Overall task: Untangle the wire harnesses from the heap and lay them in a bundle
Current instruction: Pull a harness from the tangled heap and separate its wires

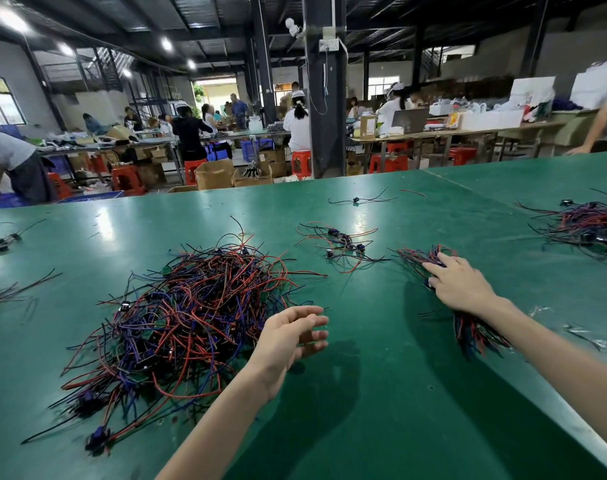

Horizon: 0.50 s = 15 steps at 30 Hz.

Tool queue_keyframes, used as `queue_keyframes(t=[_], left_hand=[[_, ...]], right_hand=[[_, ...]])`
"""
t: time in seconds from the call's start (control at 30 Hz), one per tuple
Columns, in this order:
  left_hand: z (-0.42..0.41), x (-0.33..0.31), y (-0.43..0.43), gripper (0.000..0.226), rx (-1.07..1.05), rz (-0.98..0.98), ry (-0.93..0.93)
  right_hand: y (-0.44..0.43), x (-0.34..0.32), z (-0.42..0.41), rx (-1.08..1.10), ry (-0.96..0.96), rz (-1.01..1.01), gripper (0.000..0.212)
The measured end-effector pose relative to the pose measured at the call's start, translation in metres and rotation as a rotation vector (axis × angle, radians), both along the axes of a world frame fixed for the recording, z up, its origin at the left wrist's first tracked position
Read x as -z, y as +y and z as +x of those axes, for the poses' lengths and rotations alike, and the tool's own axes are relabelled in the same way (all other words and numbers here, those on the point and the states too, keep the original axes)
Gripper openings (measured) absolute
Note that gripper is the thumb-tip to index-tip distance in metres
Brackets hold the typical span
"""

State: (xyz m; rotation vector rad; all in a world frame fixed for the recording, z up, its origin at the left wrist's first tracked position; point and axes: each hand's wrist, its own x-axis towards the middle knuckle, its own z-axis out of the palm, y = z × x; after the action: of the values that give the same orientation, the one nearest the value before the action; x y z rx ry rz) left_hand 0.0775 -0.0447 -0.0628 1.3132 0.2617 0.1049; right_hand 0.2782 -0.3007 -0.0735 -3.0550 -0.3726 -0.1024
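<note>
The right hand (461,285) lies palm down with fingers stretched over the bundle (477,332), which sits toward the counter's (381,410) right edge. The bundle's long axis runs from the far side toward the near right edge, with wire ends fanning out past both the fingertips and the wrist. The left hand (291,337) hovers with fingers loose and apart, holding nothing, just beside the right rim of the heap (191,313) of red, blue and black wires. A small cluster (343,242) lies beyond, between heap and bundle, and another pile (589,226) at the right edge. Behind the green counter are a dark pillar (324,98), red stools (127,178), boxes (214,174) and people at tables.
</note>
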Motion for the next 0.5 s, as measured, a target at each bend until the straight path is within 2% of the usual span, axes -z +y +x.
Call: queue_keyframes(t=[0.1, 0.2, 0.3, 0.4, 0.5], left_hand=[[-0.002, -0.001, -0.005, 0.014, 0.027, 0.007, 0.003], [-0.004, -0.001, -0.012, 0.013, 0.04, 0.102, -0.015], [-0.005, 0.001, -0.016, 0.014, 0.004, 0.318, -0.099], [-0.008, 0.003, -0.018, 0.023, -0.106, 0.579, -0.274], [-0.009, -0.005, -0.006, 0.025, -0.302, 0.936, -0.511]], right_hand=[[0.002, -0.002, -0.004, 0.029, -0.002, -0.04, 0.046], [0.017, 0.002, -0.025, 0.105, -0.23, -0.257, 0.055], [0.052, 0.012, -0.058, -0.064, -0.369, -0.219, 0.058], [0.085, 0.028, -0.084, -0.278, -0.316, -0.134, 0.044], [0.089, 0.033, -0.095, -0.351, -0.332, -0.062, 0.038]])
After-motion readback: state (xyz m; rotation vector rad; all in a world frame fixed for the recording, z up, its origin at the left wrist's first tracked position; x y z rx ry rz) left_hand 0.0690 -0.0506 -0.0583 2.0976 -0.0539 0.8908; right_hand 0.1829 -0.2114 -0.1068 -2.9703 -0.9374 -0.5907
